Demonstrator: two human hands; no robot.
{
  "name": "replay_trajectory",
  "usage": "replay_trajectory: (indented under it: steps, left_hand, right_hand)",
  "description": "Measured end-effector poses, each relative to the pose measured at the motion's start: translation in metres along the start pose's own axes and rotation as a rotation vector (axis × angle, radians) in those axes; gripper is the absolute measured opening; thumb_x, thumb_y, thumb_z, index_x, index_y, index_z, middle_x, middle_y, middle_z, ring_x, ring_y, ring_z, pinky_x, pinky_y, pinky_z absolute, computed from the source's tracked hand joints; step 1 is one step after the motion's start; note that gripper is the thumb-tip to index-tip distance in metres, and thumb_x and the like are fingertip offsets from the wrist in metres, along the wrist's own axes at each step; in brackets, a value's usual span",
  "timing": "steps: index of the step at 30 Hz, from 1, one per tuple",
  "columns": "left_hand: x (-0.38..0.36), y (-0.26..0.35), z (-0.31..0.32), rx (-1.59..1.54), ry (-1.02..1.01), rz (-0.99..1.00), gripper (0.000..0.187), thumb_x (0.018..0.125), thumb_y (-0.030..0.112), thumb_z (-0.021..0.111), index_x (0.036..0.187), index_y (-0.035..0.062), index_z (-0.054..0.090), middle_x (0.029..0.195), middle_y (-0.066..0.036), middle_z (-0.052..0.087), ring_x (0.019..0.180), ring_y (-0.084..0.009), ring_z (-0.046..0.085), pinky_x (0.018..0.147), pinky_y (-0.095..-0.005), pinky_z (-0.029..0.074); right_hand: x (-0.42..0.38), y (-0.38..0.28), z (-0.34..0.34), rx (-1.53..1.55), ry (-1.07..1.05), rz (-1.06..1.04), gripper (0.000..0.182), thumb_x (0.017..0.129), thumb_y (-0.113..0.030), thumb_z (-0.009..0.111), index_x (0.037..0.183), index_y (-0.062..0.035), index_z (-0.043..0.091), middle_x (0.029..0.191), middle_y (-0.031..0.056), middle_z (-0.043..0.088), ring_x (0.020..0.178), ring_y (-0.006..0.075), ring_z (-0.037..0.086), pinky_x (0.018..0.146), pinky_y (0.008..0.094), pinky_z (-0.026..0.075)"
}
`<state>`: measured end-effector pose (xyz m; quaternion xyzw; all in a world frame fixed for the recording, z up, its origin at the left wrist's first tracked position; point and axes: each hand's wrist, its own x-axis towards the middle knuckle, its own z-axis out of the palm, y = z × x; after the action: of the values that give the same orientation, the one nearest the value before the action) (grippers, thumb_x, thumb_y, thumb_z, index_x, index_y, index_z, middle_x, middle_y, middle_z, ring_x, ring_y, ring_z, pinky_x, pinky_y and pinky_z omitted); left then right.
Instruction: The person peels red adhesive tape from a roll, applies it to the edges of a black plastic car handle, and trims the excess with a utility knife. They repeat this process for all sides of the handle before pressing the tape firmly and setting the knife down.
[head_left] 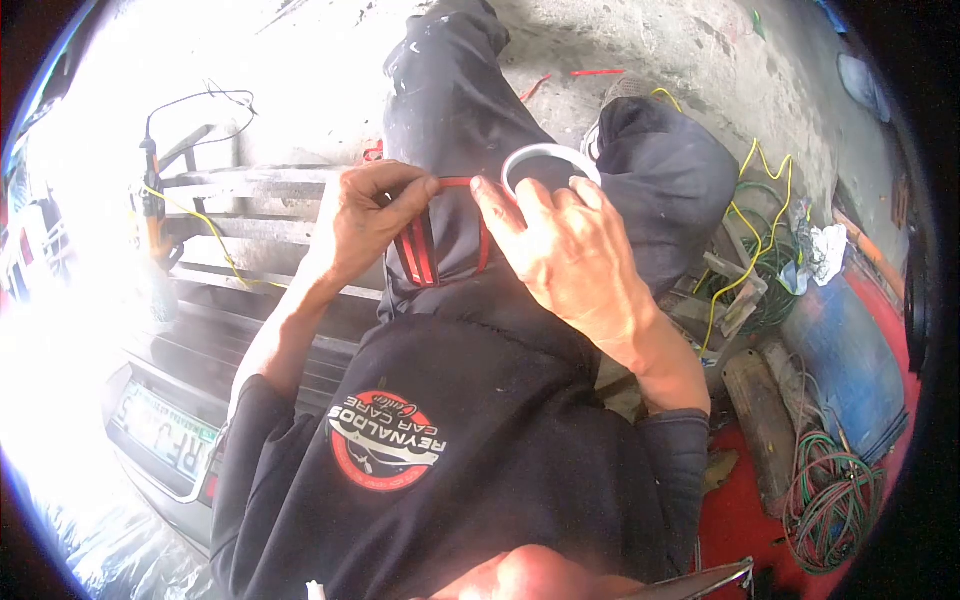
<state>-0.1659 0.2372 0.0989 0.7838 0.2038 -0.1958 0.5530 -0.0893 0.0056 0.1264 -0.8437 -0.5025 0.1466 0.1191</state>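
My left hand is closed, its thumb and forefinger pinching one end of a thin red strip. The strip stretches across the short gap to my right hand, whose fingertips meet its other end. Curled in those same right fingers is a white ring-shaped roll, probably tape. Below my left hand, a black strip with red lines lies against my dark trousers. Another narrow red strip runs down the cloth beside it.
A slatted bench stands at the left, with a corded power tool on its far side. Below it is a car part with a licence plate. Yellow cord, a blue container and coiled hoses lie at the right.
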Motion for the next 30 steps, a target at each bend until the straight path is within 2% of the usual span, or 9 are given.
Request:
replay_trajectory:
  steps: [2,5,14,19,22,30]
  left_hand:
    - [0.000,-0.001,0.001,-0.020,0.019,-0.023,0.023,0.097,0.021,0.070,0.095,-0.0011,0.075,0.072,0.000,0.067,0.066,-0.0050,0.054,0.063,-0.0241,0.045]
    - [-0.002,-0.006,0.001,-0.006,0.045,-0.016,0.023,0.096,0.020,0.070,0.093,-0.0017,0.075,0.073,0.000,0.068,0.067,-0.0049,0.054,0.064,-0.0239,0.046]
    - [-0.004,-0.009,0.003,-0.008,0.105,-0.014,0.020,0.097,0.017,0.067,0.093,-0.0016,0.073,0.076,0.000,0.068,0.069,-0.0051,0.055,0.065,-0.0239,0.046]
    - [-0.006,-0.006,0.003,-0.047,0.113,0.009,0.020,0.096,0.018,0.068,0.094,-0.0016,0.074,0.067,0.002,0.063,0.063,-0.0037,0.053,0.056,-0.0233,0.043]
    - [-0.008,-0.010,0.005,-0.044,0.100,0.009,0.025,0.099,0.024,0.068,0.104,-0.0002,0.074,0.075,0.004,0.060,0.072,-0.0045,0.050,0.065,-0.0226,0.043]
    - [-0.005,-0.003,0.007,-0.058,0.087,0.065,0.025,0.097,0.024,0.073,0.108,0.0014,0.075,0.077,0.005,0.064,0.071,-0.0034,0.051,0.062,-0.0222,0.043]
  right_hand:
    - [0.001,-0.001,0.004,0.010,0.041,-0.007,0.041,0.092,-0.018,0.057,0.131,-0.0065,0.063,0.085,0.0076,0.059,0.064,0.0199,0.063,0.073,0.0399,0.049]
    - [0.003,-0.007,0.006,0.040,0.009,0.054,0.046,0.090,-0.014,0.055,0.136,-0.0100,0.063,0.089,0.0081,0.059,0.066,0.0226,0.062,0.079,0.0412,0.052]
    - [0.008,-0.019,0.016,0.044,0.108,0.100,0.041,0.088,-0.012,0.062,0.129,-0.0100,0.067,0.086,0.0060,0.058,0.061,0.0200,0.061,0.072,0.0366,0.050]
    - [0.010,-0.022,0.018,0.054,0.122,0.115,0.042,0.087,-0.012,0.064,0.129,-0.0100,0.067,0.086,0.0054,0.057,0.061,0.0199,0.061,0.074,0.0376,0.051]
    - [0.011,-0.024,0.018,0.026,0.102,0.127,0.044,0.087,-0.013,0.064,0.131,-0.0105,0.065,0.088,0.0056,0.058,0.062,0.0197,0.061,0.077,0.0388,0.052]
    - [0.008,-0.025,0.002,-0.047,0.046,0.128,0.047,0.088,-0.015,0.061,0.135,-0.0113,0.062,0.092,0.0072,0.058,0.066,0.0209,0.062,0.087,0.0454,0.054]
